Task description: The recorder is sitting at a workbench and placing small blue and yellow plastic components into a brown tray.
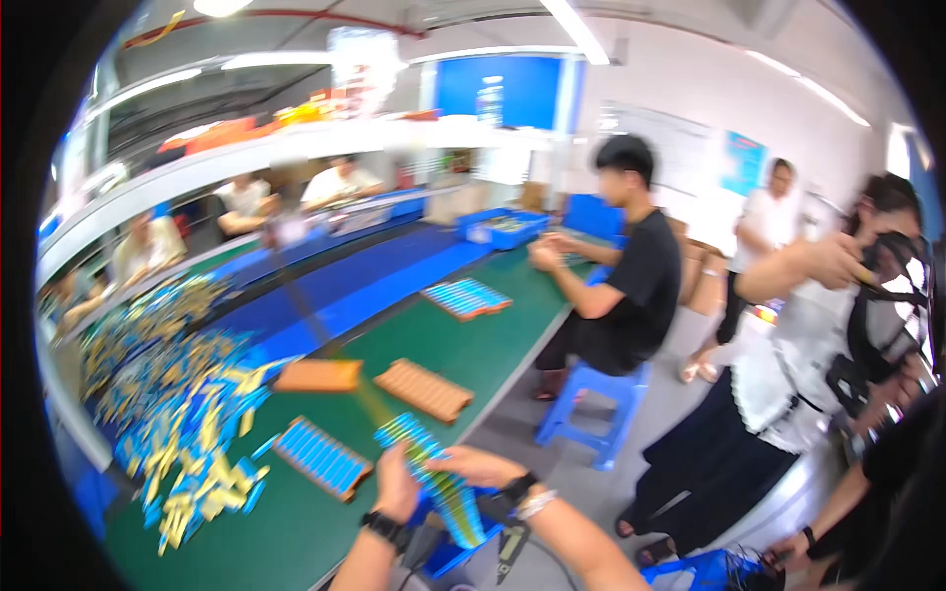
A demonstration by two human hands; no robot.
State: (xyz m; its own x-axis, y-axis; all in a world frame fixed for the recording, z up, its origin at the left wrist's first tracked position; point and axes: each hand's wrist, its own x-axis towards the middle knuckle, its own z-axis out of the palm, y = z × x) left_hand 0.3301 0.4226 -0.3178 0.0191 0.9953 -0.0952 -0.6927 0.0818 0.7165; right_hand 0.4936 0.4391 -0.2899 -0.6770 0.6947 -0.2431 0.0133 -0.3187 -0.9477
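Close in front of me, both hands hold a long strip of blue and yellow pieces tilted over the table's near edge. My left hand is closed along its left side, and my right hand grips its right side. Motion blur hides the finer detail of the strip. Just left of my left hand lies an orange ribbed tray filled with a row of blue pieces. Beyond the strip are a second orange tray and an orange block-like tray, neither showing blue pieces.
A large heap of loose blue and yellow strips covers the left of the green table. Farther off lies another filled tray, near a blue bin. A person sits at right on a blue stool; others stand behind.
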